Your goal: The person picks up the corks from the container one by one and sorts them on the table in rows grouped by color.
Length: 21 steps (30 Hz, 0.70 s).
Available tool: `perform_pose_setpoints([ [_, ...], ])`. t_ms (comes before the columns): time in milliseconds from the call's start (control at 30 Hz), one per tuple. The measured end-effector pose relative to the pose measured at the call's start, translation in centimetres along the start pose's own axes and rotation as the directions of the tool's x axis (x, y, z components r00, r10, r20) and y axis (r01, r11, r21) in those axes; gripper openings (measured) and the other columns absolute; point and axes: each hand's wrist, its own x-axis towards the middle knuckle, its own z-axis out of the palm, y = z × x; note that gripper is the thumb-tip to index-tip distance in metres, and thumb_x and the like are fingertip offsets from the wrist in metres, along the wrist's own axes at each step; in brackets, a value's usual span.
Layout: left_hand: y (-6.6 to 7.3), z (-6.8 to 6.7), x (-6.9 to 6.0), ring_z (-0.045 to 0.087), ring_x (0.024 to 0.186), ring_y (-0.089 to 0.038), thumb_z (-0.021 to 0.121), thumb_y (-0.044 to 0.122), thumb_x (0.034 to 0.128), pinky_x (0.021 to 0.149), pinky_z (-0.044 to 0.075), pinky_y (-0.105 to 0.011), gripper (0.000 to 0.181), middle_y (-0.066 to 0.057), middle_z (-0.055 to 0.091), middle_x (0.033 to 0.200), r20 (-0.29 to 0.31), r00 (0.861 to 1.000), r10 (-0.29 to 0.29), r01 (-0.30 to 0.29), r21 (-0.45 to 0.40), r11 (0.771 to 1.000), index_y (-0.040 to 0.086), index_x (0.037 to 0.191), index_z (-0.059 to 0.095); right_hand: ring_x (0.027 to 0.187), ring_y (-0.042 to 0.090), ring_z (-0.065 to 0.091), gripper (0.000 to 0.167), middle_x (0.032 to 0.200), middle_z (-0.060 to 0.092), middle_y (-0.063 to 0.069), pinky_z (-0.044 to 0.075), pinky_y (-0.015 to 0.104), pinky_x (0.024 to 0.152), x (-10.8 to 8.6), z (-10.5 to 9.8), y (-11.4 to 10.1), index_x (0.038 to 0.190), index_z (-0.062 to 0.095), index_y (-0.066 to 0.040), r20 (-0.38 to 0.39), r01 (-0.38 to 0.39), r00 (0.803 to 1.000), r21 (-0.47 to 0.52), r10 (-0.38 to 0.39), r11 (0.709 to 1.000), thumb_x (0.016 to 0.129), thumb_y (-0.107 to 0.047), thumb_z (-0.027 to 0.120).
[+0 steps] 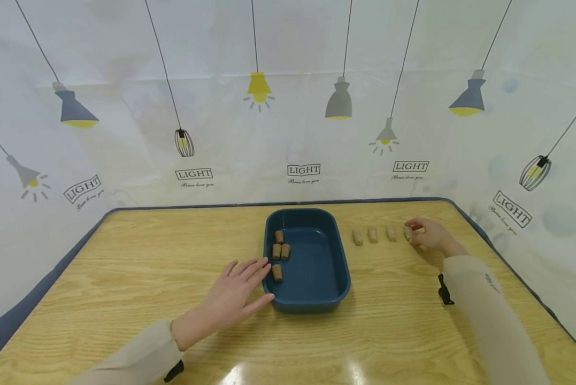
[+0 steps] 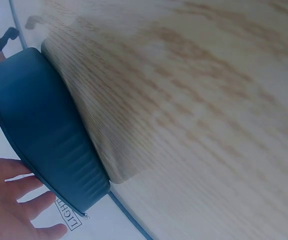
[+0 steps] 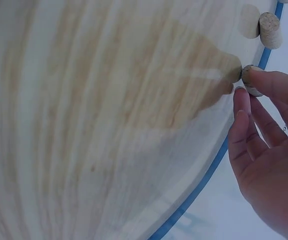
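"Cork is what the right hand (image 1: pixel 429 235) has: one small cork (image 1: pixel 407 233), pinched between thumb and fingertips at the right end of a row. How would you manage that grip?"

"Lightly, I'd say. Even pressure from opposite sides should be enough; a hard squeeze could tip it or make it slip. Moving it straight up or straight down would probably spare the neighbour just to its left."

"Is it resting on the table (image 1: pixel 172 251) or raised?"

"I can't tell. The fingers hide too much of its base."

"And the left hand (image 1: pixel 227 297)?"

"Spread wide, fingers nearly straight, gripping nothing. Its fingertips meet the left rim of the blue tray (image 1: pixel 307 307), with the thumb by the near corner. A soft touch there ought to steady it; leaning on that edge might shift or tilt it."

"What lies further out?"

"To the right of the tray, three more corks (image 1: pixel 373 235) are spaced out in a line leading to the pinched one. Inside, four corks (image 1: pixel 276 251) gather along the left side: two side by side, one just beyond them, one nearer the person. Behind everything is a pale wall (image 1: pixel 292 133) printed with hanging lamps."
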Motion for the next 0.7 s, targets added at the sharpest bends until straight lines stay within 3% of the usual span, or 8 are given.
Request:
perform_pose_setpoints([
  [433, 0.1, -0.1, 0.0, 0.033, 0.122, -0.026, 0.036, 0.053, 0.0896, 0.096, 0.023, -0.051, 0.063, -0.008, 0.035, 0.137, 0.0, 1.0, 0.0, 0.0, -0.004, 1.0, 0.007, 0.133, 0.041, 0.104, 0.048, 0.039, 0.049, 0.115, 0.043, 0.034, 0.036, 0.054, 0.081, 0.2, 0.1, 0.1, 0.124, 0.041, 0.009, 0.0, -0.013, 1.0, -0.015, 0.013, 1.0, 0.078, -0.004, 0.056],
  [700, 0.1, 0.0, -0.1, 0.035, 0.121, -0.026, 0.037, 0.052, 0.0898, 0.096, 0.023, -0.051, 0.062, -0.008, 0.036, 0.136, -0.021, 1.0, 0.006, -0.006, -0.004, 1.0, 0.007, 0.133, 0.042, 0.106, 0.051, 0.035, 0.052, 0.118, 0.039, 0.035, 0.036, 0.056, 0.079, -0.4, -0.8, -0.6, 0.128, 0.035, 0.008, 0.025, -0.016, 1.0, 0.004, 0.016, 1.0, 0.083, -0.009, 0.055],
])
